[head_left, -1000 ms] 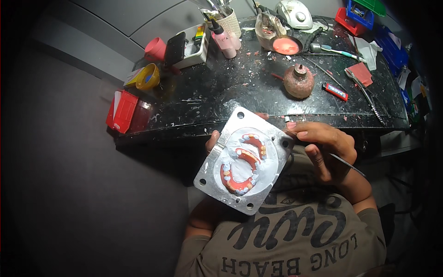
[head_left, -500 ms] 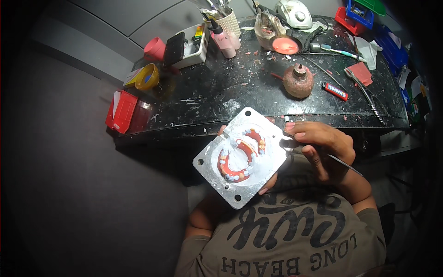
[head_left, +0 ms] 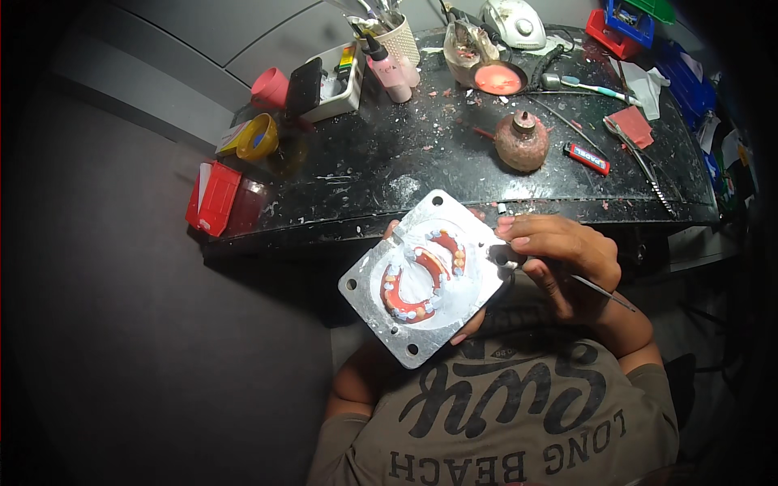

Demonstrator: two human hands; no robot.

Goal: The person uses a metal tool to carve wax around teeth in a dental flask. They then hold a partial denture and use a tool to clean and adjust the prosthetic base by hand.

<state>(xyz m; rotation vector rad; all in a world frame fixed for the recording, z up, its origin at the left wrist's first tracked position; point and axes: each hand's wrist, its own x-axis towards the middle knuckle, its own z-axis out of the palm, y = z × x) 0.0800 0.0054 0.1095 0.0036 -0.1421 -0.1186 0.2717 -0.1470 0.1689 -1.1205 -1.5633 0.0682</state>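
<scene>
My left hand (head_left: 470,326) supports a square metal dental flask half (head_left: 374,257) from beneath; only some fingers show at its edges. White plaster (head_left: 416,285) fills the round middle of the flask. Set in it are a curved red denture base (head_left: 399,301) with teeth and a smaller toothed piece (head_left: 448,241). At the flask's right corner, my right hand (head_left: 571,257) is closed around a thin metal hand tool (head_left: 604,292), its shaft pointing back toward the wrist. The tool's working end, near the dark corner hole, is hard to make out.
Beyond the flask stands a black, debris-strewn workbench (head_left: 348,174). On it are a round pink-crusted spirit burner (head_left: 521,144), a red lighter (head_left: 587,159), a pan of pink wax (head_left: 498,79), a toothbrush (head_left: 600,91) and a pink bottle (head_left: 389,74). Red box (head_left: 215,202) sits at the left edge.
The flask has tilted very slightly in my left hand. My right hand has shifted a little to the left, and the tool's shaft has moved slightly with it.
</scene>
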